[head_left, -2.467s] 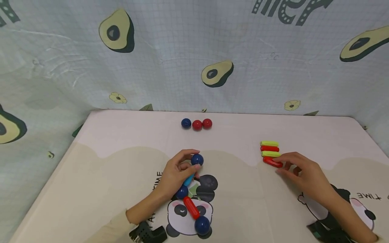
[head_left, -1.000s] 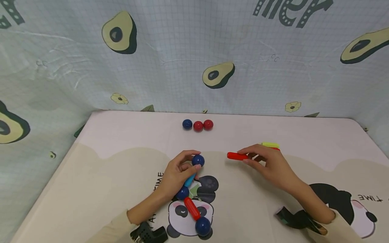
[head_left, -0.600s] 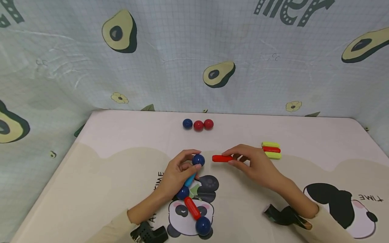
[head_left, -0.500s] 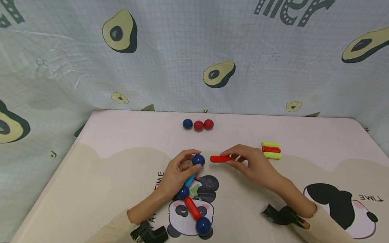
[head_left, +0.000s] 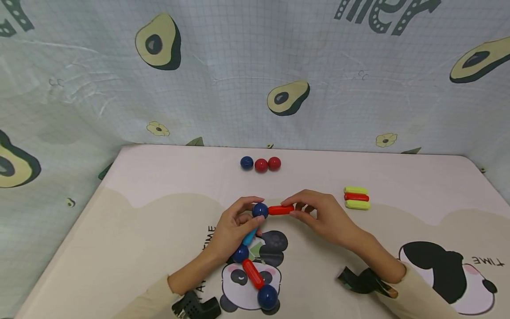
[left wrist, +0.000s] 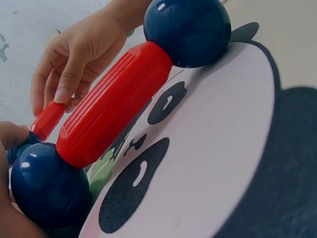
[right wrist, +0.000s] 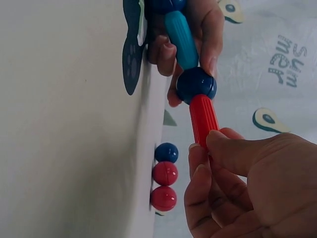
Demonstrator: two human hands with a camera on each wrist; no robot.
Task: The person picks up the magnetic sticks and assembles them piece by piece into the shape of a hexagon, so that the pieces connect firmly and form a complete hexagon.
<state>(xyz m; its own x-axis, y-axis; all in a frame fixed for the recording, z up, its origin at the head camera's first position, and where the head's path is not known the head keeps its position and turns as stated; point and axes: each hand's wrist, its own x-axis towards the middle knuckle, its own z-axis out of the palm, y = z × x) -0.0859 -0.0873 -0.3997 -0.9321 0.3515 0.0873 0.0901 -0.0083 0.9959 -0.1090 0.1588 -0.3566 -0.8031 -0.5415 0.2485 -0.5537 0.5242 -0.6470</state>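
Note:
My left hand (head_left: 234, 223) pinches a dark blue ball (head_left: 260, 210) at the far end of a chain of rods and balls. From that ball the chain runs toward me through a light blue rod (right wrist: 181, 39), a second blue ball (head_left: 241, 253), a red rod (left wrist: 116, 104) and a larger-looking blue ball (head_left: 268, 297). My right hand (head_left: 322, 217) pinches another red rod (right wrist: 203, 116) between thumb and fingers. This rod's free end touches the ball in my left hand, pointing sideways from it.
At the back of the table (head_left: 179, 170) sit a loose blue ball (head_left: 246, 163) and two red balls (head_left: 268, 165). Right of my right hand lie two yellow-green rods (head_left: 357, 204) with a red rod (head_left: 356, 196) between them. A printed curtain (head_left: 223, 57) hangs behind.
My right hand picked a red rod from the row at the right and carried it left until it met the blue ball. My left hand stayed in place.

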